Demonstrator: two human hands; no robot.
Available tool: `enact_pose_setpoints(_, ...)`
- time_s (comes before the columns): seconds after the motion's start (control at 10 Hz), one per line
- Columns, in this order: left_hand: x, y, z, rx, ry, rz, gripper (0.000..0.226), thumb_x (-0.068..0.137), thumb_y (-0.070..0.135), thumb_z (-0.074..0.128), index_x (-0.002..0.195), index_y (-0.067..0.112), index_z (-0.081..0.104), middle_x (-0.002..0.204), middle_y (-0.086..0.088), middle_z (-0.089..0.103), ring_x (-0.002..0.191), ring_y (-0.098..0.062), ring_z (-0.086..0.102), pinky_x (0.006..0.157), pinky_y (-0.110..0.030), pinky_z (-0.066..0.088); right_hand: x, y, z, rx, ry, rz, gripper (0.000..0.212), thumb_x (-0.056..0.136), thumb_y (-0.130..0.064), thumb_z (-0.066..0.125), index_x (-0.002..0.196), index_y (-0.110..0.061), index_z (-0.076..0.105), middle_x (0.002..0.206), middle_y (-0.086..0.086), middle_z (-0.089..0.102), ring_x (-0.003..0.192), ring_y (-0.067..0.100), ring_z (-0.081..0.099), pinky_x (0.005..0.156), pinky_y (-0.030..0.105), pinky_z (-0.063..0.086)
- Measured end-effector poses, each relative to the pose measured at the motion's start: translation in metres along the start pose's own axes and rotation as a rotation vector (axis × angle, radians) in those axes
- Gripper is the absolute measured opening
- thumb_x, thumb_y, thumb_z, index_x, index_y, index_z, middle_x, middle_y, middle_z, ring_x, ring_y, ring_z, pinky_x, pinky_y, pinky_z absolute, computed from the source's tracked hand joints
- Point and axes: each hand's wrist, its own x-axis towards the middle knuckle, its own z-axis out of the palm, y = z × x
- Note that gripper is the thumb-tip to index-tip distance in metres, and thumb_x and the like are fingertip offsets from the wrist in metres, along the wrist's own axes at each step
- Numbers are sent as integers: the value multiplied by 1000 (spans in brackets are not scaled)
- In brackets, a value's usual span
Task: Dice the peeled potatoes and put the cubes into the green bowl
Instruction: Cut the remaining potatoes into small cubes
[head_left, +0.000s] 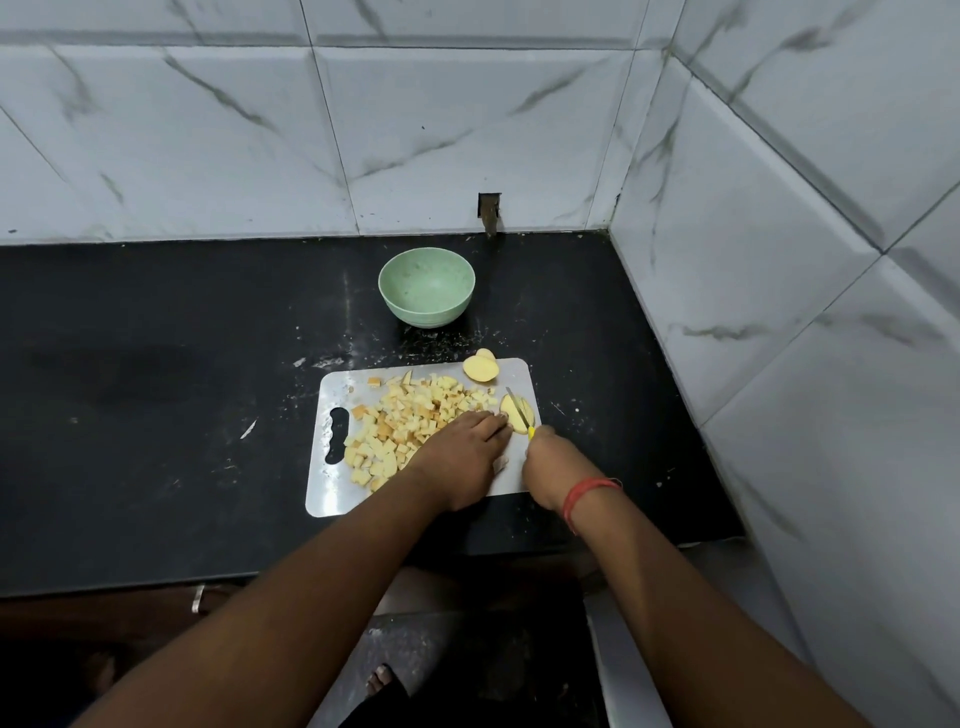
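Two hands work at the right end of the cutting board (332, 486), and you should read the scene from its left edge across. Leftmost on the board lies the heap of potato cubes (402, 418), spreading from the handle slot toward your left hand (465, 460). That hand rests palm down with its fingers extended and nearly flat; its fingertips (496, 418) press against the near-left edge of the potato piece (517, 410), steadying it rather than curling round it. The piece lies immediately beyond and to the right of those fingertips, its long axis running away from you and slightly leftward. The knife (519, 410) lies across the piece along almost the same line, its yellow handle end emerging from your right hand (550, 470), whose fingers are wrapped round the handle. The right hand is therefore the nearer one to the cut, with the blade just right of the left fingertips; keep them clear of it. Farther from the fingers, at the board's far edge, sits one more potato half (480, 368), uncut. Well beyond it stands the green bowl (427, 286), apparently empty, so by judgement transfer has not begun.
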Motion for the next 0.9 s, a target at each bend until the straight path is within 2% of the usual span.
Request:
enact_pose_setpoints(0.1,1,1,2,27,2,-2,55,110,35,32,159,7,32,165,-10,30,150,-29,26,126,-37,12,0,-14,1,-221,-217,-5,37,101,-25,39,136,-17,46,137,7,52,123,27,51,100,34,38)
enact_pose_setpoints(0.2,1,1,3,48,11,-3,56,110,35,32,158,7,33,165,-11,31,147,-30,30,125,-38,15,2,-5,5,287,21,116,38,99,-18,43,136,-11,42,128,15,55,97,20,51,56,18,32)
enact_pose_setpoints(0.3,1,2,6,62,0,-16,56,110,35,31,159,8,32,165,-11,30,147,-30,29,125,-40,18,4,2,10,276,49,99,39,97,-15,44,135,-9,41,119,17,57,82,18,43,49,20,23)
enact_pose_setpoints(0.4,1,3,8,72,-20,-42,57,110,34,28,160,10,29,166,-9,27,148,-30,27,125,-42,19,-8,4,10,222,13,101,37,97,-13,44,134,-11,42,100,11,47,59,12,31,49,21,25)
enact_pose_setpoints(0.5,1,5,5,97,-32,-48,58,107,30,31,162,10,24,168,-9,23,150,-29,23,126,-41,15,-34,5,4,-5,-87,-24,36,99,-15,42,135,-12,45,104,9,48,70,13,45,67,19,42)
enact_pose_setpoints(0.6,0,7,2,111,-44,-55,61,105,27,31,163,11,20,169,-9,19,153,-28,19,127,-42,10,-53,16,2,-758,-208,-372,36,102,-21,41,136,-12,49,132,5,52,121,25,50,109,43,34)
enact_pose_setpoints(0.7,0,8,2,105,-56,-70,62,104,27,31,163,12,19,169,-9,18,154,-27,17,128,-43,8,-58,29,24,-221,-243,-35,48,103,-34,13,133,-15,45,123,5,55,101,15,56,92,27,45)
enact_pose_setpoints(0.8,0,9,0,101,-59,-69,61,105,27,30,163,13,19,170,-8,17,154,-27,16,128,-43,7,-50,43,35,119,19,5,35,100,-20,22,129,-13,42,104,9,54,69,12,43,53,14,30)
enact_pose_setpoints(0.9,-2,10,-1,87,-63,-78,60,106,27,30,163,13,19,170,-7,16,155,-26,15,128,-42,4,-39,36,30,129,8,-21,32,98,-10,37,129,-3,40,114,18,57,90,24,54,54,18,29)
